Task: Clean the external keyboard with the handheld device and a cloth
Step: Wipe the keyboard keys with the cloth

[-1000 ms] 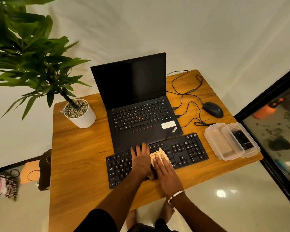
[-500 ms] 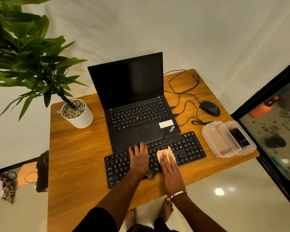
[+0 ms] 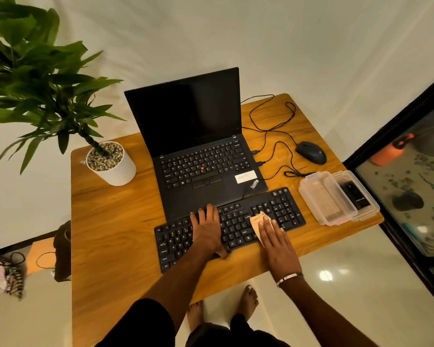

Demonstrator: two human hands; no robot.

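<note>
Beside the ThinkPad-marked laptop, both hands' straight fingers press the keyboard, right over cloth.

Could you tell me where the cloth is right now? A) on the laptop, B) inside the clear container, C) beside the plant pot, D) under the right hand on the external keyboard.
D: the right hand presses the cloth flat on the keyboard.

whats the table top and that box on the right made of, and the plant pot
Table: looks like wood or wood veneer, warm brown with visible grain, low sheen. Box: clear plastic, see-through walls. Plant pot: smooth matte white, ceramic or plastic; cannot tell which.
</note>
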